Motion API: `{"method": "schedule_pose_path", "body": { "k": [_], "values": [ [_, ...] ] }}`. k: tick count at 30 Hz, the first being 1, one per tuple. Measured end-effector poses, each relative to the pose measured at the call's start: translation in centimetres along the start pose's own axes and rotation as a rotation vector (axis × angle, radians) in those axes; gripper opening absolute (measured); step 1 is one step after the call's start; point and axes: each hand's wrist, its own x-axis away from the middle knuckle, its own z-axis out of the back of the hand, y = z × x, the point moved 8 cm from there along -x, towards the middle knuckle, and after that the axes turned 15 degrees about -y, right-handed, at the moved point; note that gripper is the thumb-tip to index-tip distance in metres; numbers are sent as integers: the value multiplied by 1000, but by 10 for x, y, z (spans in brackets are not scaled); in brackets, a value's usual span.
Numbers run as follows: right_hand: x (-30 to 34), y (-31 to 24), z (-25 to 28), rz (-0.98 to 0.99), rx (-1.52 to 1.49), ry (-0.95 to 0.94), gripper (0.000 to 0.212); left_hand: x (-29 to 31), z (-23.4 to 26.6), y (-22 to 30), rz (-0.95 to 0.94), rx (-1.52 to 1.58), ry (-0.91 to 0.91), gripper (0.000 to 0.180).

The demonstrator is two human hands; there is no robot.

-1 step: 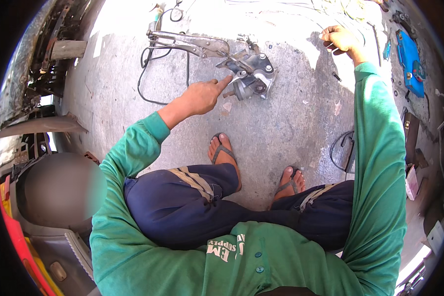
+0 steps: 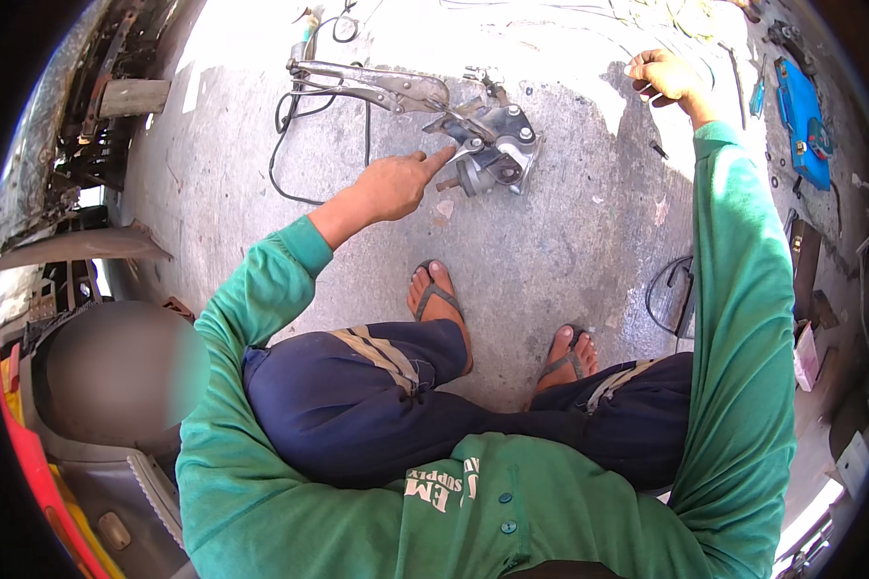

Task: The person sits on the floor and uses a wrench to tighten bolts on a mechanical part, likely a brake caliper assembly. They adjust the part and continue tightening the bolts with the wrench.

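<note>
My left hand (image 2: pixel 396 185) reaches in with its index finger stretched out. The fingertip is at the near left side of a metal mechanical assembly (image 2: pixel 497 145) on the concrete, and the other fingers curl below, partly hidden. Bolt heads show on top of the assembly. Locking pliers (image 2: pixel 377 85) lie across to the left, their jaws at its upper edge. Off to the far right, my right hand (image 2: pixel 668 77) hovers near the sunlit floor, fingers bent and apart, with nothing visible in them.
A black cable (image 2: pixel 275 179) loops on the floor at left. A blue case (image 2: pixel 799 121) and a blue-handled screwdriver (image 2: pixel 758 96) lie far right. A small dark bolt-like piece (image 2: pixel 658 150) sits below my right hand. My sandalled feet (image 2: pixel 439 294) are close in front.
</note>
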Motion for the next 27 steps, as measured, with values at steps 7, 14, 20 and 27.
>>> {"method": "schedule_pose_path", "body": {
  "k": [7,14,20,27],
  "values": [
    [-7,6,6,-14,-2,10,22,-17,-4,6,69,1107,-191,56],
    [-7,-3,-2,-23,22,-45,25,-19,-25,65,103,2010,-227,19],
    [-6,-2,-1,-1,-6,6,22,6,-26,33,22,1473,-439,20],
    [-6,-5,1,16,-24,15,23,3,-22,-21,118,651,-155,25]
  ]
}}
